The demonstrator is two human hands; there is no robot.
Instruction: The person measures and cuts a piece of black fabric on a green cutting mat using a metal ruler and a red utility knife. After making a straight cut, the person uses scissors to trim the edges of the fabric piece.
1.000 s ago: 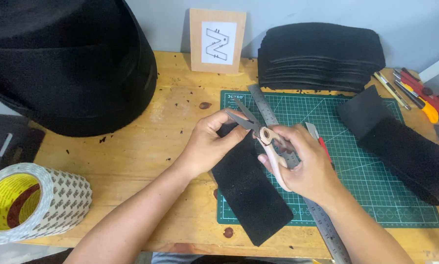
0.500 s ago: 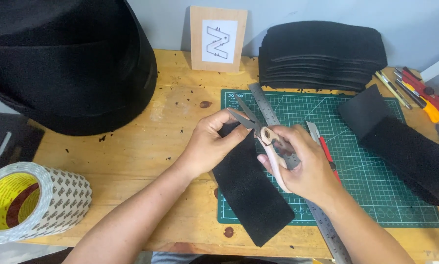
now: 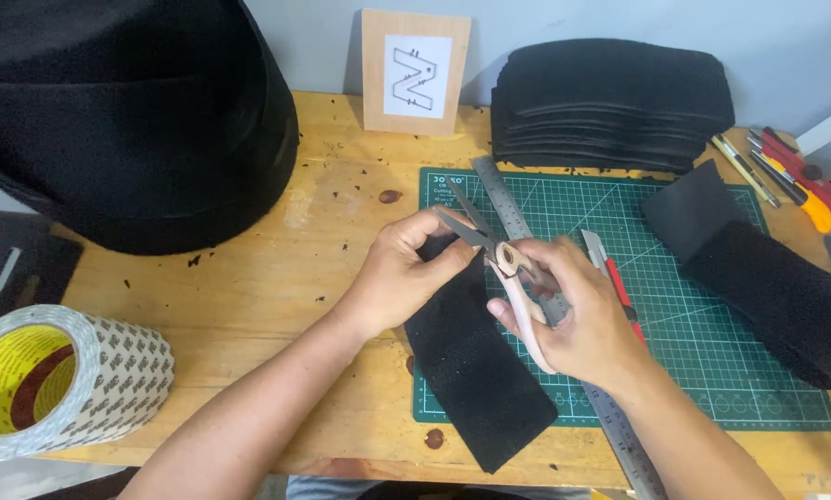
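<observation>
Wood bench (image 3: 277, 278), tan sign card (image 3: 415, 72) rear

One pair of scissors (image 3: 503, 255), one ruler (image 3: 610, 421), one tape roll (image 3: 63, 380), two hands.

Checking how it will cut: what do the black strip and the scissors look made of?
Black strip: looks like felt or thin foam, matte, fuzzy surface. Scissors in the right hand: dull grey metal blades, pale smooth handles, probably plastic. Left hand pinches the strip.

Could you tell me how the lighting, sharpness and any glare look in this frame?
Head view: even, soft light, faint shadows; scissors and both hands sharp, no motion blur; mild sheen on the steel ruler; black felt strip shows little texture.
</observation>
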